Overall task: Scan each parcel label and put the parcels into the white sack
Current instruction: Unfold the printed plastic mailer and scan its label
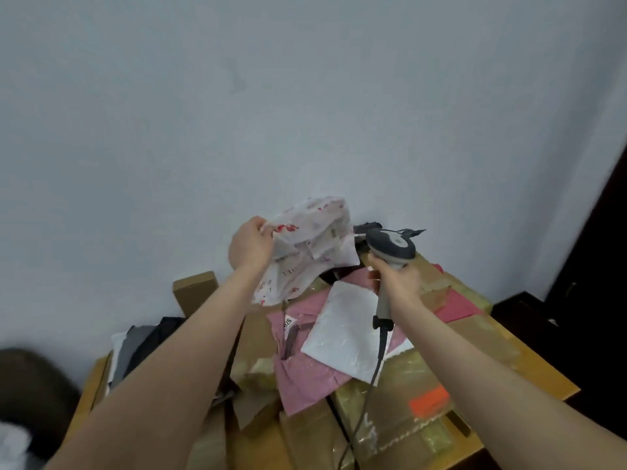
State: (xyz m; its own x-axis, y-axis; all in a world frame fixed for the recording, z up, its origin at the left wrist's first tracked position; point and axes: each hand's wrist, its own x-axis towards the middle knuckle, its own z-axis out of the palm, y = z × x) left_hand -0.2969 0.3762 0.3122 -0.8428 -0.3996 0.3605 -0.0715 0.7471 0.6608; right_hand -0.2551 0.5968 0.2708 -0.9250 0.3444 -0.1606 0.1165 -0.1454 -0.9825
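My left hand (250, 245) grips the edge of a white soft parcel with red print (305, 245) and holds it up above the pile near the wall. My right hand (395, 276) grips the handle of a grey barcode scanner (390, 247), whose head sits just right of that parcel; its cable (375, 371) hangs down over the table. Below lie a white padded mailer (346, 330), a pink mailer with a label (298, 361) and a further pink mailer (458, 308). The white sack is not clearly in view.
Taped cardboard boxes (400, 401) cover the wooden table (543, 378), one with an orange sticker (429, 400). Another box (195, 290) stands by the wall. Dark and grey soft parcels (142, 347) lie at the left. A dark cabinet (576, 300) stands on the right.
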